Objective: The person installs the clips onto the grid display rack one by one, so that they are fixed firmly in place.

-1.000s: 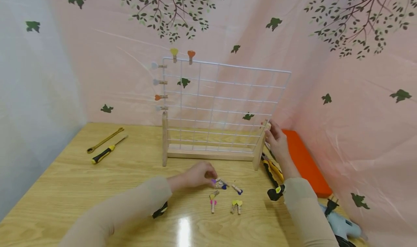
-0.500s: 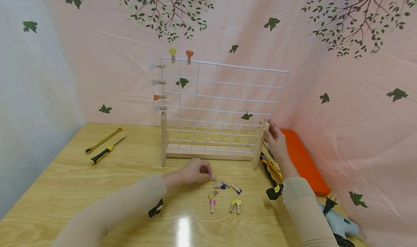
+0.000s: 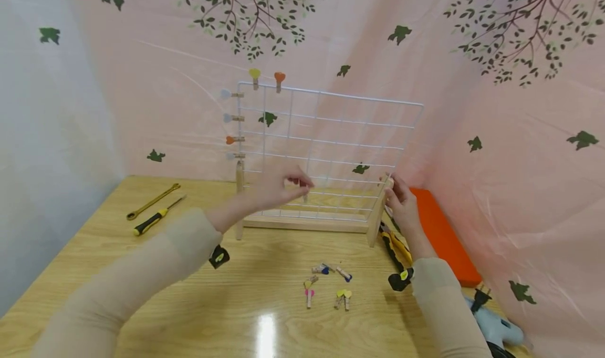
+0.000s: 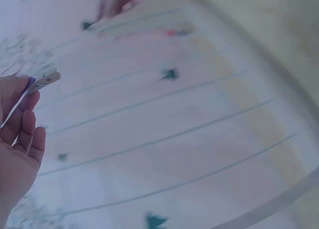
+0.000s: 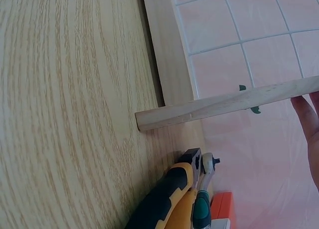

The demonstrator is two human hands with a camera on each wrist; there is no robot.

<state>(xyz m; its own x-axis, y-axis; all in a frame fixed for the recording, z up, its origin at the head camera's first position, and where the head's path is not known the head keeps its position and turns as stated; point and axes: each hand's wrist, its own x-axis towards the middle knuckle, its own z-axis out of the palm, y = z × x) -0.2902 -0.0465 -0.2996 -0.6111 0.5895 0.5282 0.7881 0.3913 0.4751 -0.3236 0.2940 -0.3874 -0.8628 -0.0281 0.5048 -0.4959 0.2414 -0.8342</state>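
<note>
My left hand (image 3: 279,187) pinches a small wooden clothespin (image 4: 46,79) by its purple end, raised in front of the white wire grid (image 3: 350,96). With fingers around the top of the right wooden post (image 3: 376,219), my right hand (image 3: 403,204) steadies the stand. Clothespins with heart tips line the grid's upper left corner: a yellow one (image 3: 254,74) and an orange one (image 3: 280,78) on top, several down the left side. Loose on the table lie a pink-tipped clothespin (image 3: 309,298), yellow-tipped clothespins (image 3: 347,297) and blue-tipped ones (image 3: 343,273).
A wrench (image 3: 153,202) and a screwdriver (image 3: 152,222) lie at the left. Pliers (image 3: 394,245) sit beside the right post, close to an orange-red box (image 3: 444,237). At the lower right is a grey-blue glue gun (image 3: 496,326) by a black plug (image 3: 481,297).
The left hand has picked the purple-tipped clothespin out of the loose group and lifted it up in front of the grid. The right hand has stayed on the post.
</note>
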